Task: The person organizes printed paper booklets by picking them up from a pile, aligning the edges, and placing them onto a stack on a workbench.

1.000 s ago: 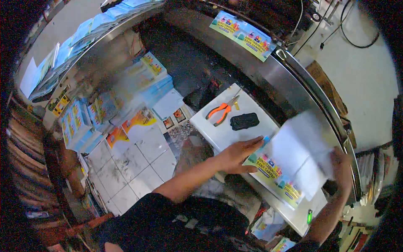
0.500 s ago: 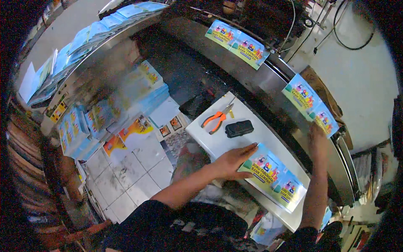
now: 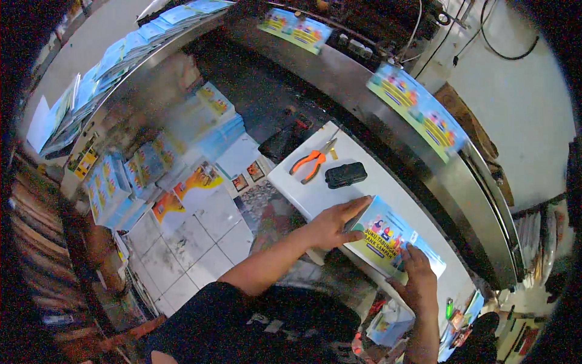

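A stack of blue and yellow printed covers (image 3: 381, 247) lies on a white board in front of me. My left hand (image 3: 334, 225) grips its left end, thumb on the near side and fingers along the far side. At the right part of the stack, my right hand (image 3: 418, 276) has its fingers over the top sheet and its thumb by the near edge. Beyond my left hand, a black oblong case (image 3: 345, 175) and orange-handled pliers (image 3: 310, 165) rest on the board. Two printed sheets, one farther left (image 3: 295, 29) and one nearer (image 3: 418, 110), sit on the metal machine rail.
The white board (image 3: 291, 181) runs diagonally inside the curved metal machine bed (image 3: 424, 182). Stacks of printed booklets (image 3: 109, 191) stand at the left, and more fill the far-left rail (image 3: 121, 54). A green lighter (image 3: 449, 308) lies near the board's right end.
My right hand has come from the machine rail to the stack on the board. Both sheets on the rail have shifted leftward and away. My left hand stays at the stack's left end.
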`<state>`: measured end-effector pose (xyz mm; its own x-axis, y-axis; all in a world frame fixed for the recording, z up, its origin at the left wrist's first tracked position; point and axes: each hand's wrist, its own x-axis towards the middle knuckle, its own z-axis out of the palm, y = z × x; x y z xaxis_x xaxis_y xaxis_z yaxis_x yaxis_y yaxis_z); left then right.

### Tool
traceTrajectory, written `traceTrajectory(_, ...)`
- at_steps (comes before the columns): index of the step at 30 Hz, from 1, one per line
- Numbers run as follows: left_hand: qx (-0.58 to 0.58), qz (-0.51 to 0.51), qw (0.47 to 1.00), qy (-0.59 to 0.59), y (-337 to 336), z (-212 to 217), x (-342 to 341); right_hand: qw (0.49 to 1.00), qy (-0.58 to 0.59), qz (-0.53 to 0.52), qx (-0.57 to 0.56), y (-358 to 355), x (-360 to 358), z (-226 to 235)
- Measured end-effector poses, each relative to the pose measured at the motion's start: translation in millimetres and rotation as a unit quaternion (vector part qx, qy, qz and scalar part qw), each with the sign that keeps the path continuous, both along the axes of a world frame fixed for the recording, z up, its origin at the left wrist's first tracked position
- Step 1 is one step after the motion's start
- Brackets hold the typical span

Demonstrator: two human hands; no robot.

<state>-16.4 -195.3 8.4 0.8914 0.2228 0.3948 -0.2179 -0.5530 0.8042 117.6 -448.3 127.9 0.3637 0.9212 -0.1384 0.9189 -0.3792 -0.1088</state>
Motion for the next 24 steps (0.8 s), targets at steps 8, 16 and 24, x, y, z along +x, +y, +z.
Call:
traceTrajectory(8,-0.025,0.0,0.999,0.032,-1.0,-6.9,3.0,0.999,0.026,0.036,0.02,3.9,9.2,11.0)
traceTrajectory(16,-0.035,-0.023,0.999,0.016,4.5,-13.0,6.7,0.995,0.093,0.0,-0.023,-9.3,21.9,23.7)
traceTrajectory(24,0.016,0.0,1.0,-0.01,-2.9,-1.7,3.0,0.899,-0.284,-0.178,0.282,26.4,203.5,113.9)
